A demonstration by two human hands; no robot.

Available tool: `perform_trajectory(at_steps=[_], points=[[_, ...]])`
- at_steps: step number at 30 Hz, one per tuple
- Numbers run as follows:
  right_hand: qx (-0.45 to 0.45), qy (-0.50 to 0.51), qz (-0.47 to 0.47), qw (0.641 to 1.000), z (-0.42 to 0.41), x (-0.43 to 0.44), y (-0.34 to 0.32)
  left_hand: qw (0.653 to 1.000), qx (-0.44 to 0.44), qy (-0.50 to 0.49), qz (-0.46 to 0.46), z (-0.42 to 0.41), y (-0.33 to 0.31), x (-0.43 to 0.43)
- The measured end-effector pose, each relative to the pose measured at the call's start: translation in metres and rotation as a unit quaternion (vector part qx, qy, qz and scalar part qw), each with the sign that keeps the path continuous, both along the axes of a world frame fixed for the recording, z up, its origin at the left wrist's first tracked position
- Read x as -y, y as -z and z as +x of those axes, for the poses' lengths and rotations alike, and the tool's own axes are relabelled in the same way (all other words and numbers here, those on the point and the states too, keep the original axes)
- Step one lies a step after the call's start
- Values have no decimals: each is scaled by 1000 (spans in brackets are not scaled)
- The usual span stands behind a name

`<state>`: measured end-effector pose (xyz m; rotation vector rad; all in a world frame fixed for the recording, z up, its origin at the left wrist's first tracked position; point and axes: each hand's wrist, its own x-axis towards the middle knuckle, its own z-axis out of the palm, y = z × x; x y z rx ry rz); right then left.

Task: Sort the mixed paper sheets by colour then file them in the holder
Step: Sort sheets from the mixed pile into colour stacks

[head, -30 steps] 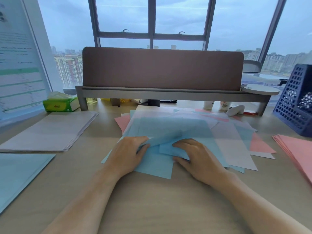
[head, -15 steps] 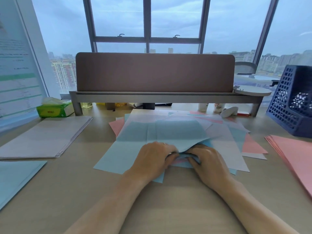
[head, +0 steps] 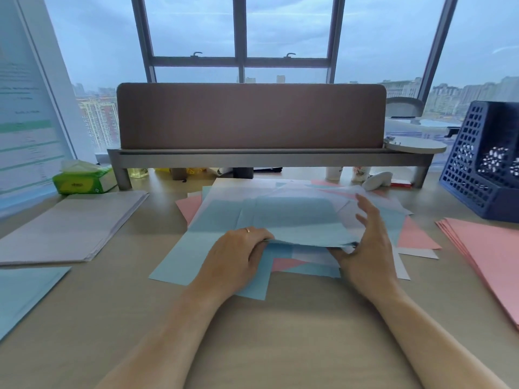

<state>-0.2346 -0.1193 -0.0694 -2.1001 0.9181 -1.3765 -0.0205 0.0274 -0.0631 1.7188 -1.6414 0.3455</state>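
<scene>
A mixed pile of blue, pink and white sheets (head: 314, 256) lies in the middle of the desk. A blue sheet (head: 280, 217) on top has its near edge lifted off the pile. My left hand (head: 238, 256) grips that lifted edge, its fingers tucked under the paper. My right hand (head: 368, 242) holds the same edge at the right, thumb beneath it and fingers spread above. Sorted stacks lie around: white (head: 70, 226) at the left, blue (head: 25, 293) at the near left, pink (head: 488, 259) at the right. The dark blue mesh holder (head: 483, 169) stands at the far right.
A brown desk partition on a grey shelf (head: 250, 119) crosses the back of the desk. A green tissue pack (head: 84, 181) sits at the back left. Small cups and a white object (head: 376, 179) stand under the shelf. A window is behind.
Both hands have gone from pressing on the pile to lifting the near edge of the top blue sheet. My right hand's fingers have spread open above it.
</scene>
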Motion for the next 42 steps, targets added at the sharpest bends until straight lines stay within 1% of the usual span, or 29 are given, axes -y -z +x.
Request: perform_trajectory(at_steps=[2,3,5,6,7,8,9,10,11,12,13,14,16,18,20,22,24,25,27,29,31,32,33,35,36,38,39,40,42], points=[[-3,-10,-47,999,1,-4,-3,999,9,32,14,-2,-1,0],[-15,-16,-49,999,1,-5,-3,999,11,34,19,-2,-2,-1],[-43,-32,-42,998,1,-4,0,1000,-11,4,20,1,-3,-4],[-47,-37,-41,997,0,-3,2,999,-48,-19,15,2,-7,-6],[-38,-41,-35,998,0,-1,3,993,-112,-42,10,0,-13,-9],[-20,-43,-26,999,-1,0,2,976,-209,-53,7,-3,-22,-12],[0,-43,-18,999,-2,0,1,939,-340,-50,4,-5,-29,-13],[14,-45,-11,999,-2,1,0,871,-490,-27,-4,-6,-36,-12],[20,-50,-5,999,-2,1,-1,790,-613,1,-4,-5,-40,-11],[21,-62,3,998,-1,0,-2,728,-685,25,0,-3,-43,-11],[16,-80,10,997,0,-3,-3,696,-716,44,20,-1,-43,-11],[5,-100,14,995,1,-6,-4,686,-724,58,44,-1,-44,-11],[-40,-135,-4,990,4,-12,-5,687,-721,65,70,-1,-45,-12],[-93,-155,-34,983,6,-18,-8,694,-714,61,65,3,-48,-13],[-114,-174,-39,977,9,-23,-13,712,-699,43,52,11,-52,-13],[-129,-191,-43,972,16,-32,-21,744,-663,-10,84,26,-51,-18],[-147,-208,-39,966,25,-45,-27,791,-592,-62,142,43,-49,-30],[-153,-218,-27,963,31,-52,-30,819,-542,-84,168,51,-48,-39],[-171,-230,-14,958,46,-64,-30,865,-448,-139,180,66,-46,-58],[-206,-234,-17,950,61,-74,-26,889,-359,-214,185,79,-44,-78],[-232,-218,-12,948,71,-78,-21,896,-287,-246,234,85,-43,-94],[-231,-202,10,952,73,-78,-20,896,-269,-250,251,85,-43,-99],[-208,-190,51,958,73,-78,-18,894,-262,-254,260,86,-42,-100],[-111,-179,193,958,73,-82,-22,884,-268,-276,266,86,-44,-98],[-48,-179,284,941,76,-83,-23,878,-280,-282,266,83,-48,-95],[49,-181,435,881,81,-89,-27,861,-314,-285,280,81,-56,-86],[76,-183,476,857,82,-92,-31,855,-324,-277,296,81,-58,-80],[98,-182,498,842,83,-93,-34,847,-331,-268,317,80,-61,-76],[120,-181,522,825,82,-101,-44,839,-345,-254,334,80,-63,-70]])
